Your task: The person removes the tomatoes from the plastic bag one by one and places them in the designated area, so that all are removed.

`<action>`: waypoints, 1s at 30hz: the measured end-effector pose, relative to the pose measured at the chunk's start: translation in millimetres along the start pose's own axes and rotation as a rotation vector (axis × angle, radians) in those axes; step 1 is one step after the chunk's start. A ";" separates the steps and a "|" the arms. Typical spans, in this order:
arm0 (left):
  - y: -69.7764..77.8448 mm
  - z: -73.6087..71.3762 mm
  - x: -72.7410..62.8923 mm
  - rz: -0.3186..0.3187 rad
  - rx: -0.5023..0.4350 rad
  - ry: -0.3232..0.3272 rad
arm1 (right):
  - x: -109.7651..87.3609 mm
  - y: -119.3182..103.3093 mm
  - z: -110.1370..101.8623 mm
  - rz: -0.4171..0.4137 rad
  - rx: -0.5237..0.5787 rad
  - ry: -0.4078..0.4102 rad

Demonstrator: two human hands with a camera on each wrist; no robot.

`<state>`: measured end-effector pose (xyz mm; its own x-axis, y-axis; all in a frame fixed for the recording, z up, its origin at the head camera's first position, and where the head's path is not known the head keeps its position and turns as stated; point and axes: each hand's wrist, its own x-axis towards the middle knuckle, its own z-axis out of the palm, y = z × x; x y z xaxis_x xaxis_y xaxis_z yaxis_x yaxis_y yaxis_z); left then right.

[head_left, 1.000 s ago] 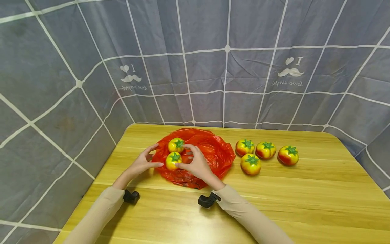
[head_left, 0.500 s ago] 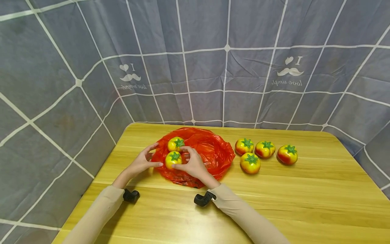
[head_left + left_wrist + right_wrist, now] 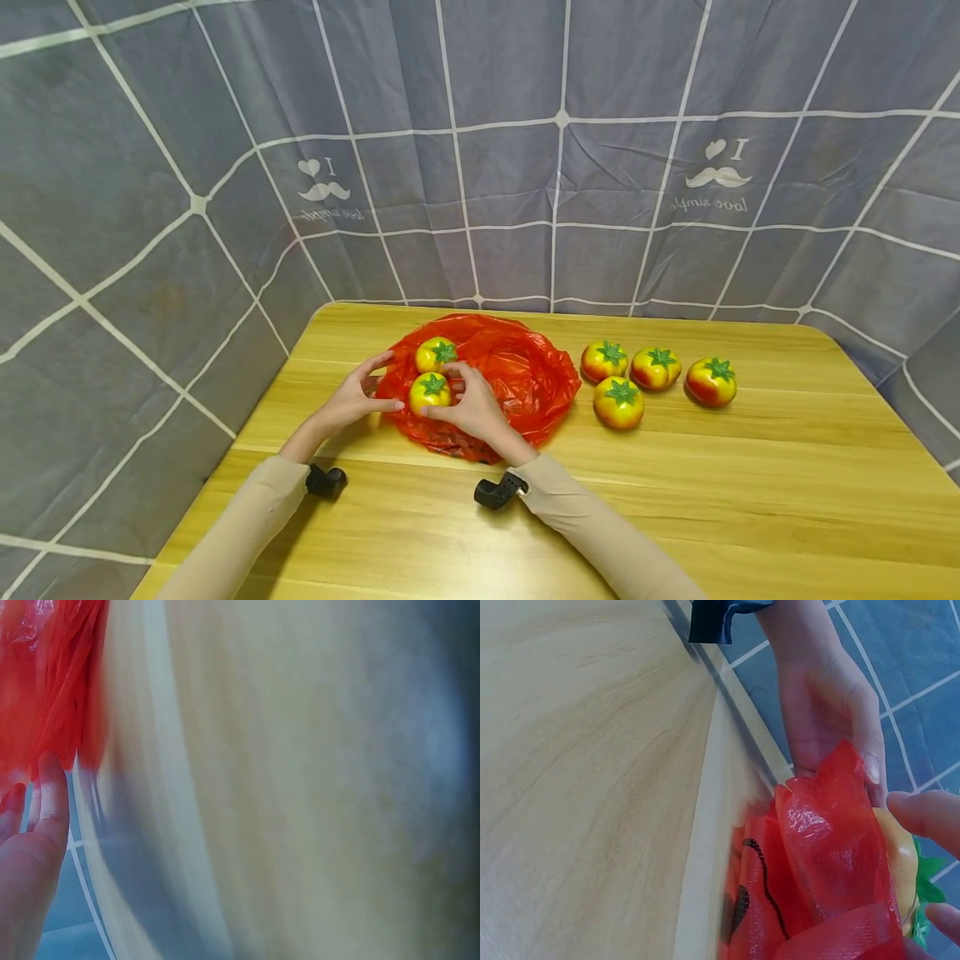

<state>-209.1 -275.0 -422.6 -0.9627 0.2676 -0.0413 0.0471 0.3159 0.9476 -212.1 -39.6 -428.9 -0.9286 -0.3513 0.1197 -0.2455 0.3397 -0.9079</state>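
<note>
A red plastic bag [image 3: 517,379] lies spread with its mouth up on the wooden table. Two yellow-red toy tomatoes with green leafy tops sit at its left side, the back tomato [image 3: 430,357] behind the front tomato [image 3: 429,398]. My right hand [image 3: 477,412] curls round the front tomato from the right, thumb across its near side and fingertips at its far side. My left hand [image 3: 347,404] is at the bag's left rim, thumb and fingers spread wide apart, fingertips right at the plastic. In the left wrist view its fingers [image 3: 51,799] meet the bag.
Several more toy tomatoes stand to the right of the bag: a left one [image 3: 604,362], a front one [image 3: 618,403], a middle one [image 3: 656,368] and a far right one [image 3: 710,382]. Grey checked curtains [image 3: 510,183] enclose the table [image 3: 750,492] at the back and sides.
My right hand has shifted a little to the left, its thumb sliding further across the front tomato. The left hand, the bag and the tomatoes stay practically in place.
</note>
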 end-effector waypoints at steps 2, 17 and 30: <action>0.4 0.6 0.1 -0.003 -0.002 0.000 | -0.3 0.5 0.8 0.002 -0.004 -0.002; 1.2 1.2 0.6 -0.011 0.011 0.006 | 0.4 2.2 4.7 0.040 -0.015 -0.014; 1.0 1.3 0.7 -0.012 0.009 0.000 | 0.7 3.0 6.8 0.060 0.000 -0.016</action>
<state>-209.3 -273.3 -422.1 -0.9631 0.2638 -0.0532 0.0376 0.3277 0.9440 -211.6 -44.8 -434.2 -0.9370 -0.3443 0.0589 -0.1900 0.3609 -0.9130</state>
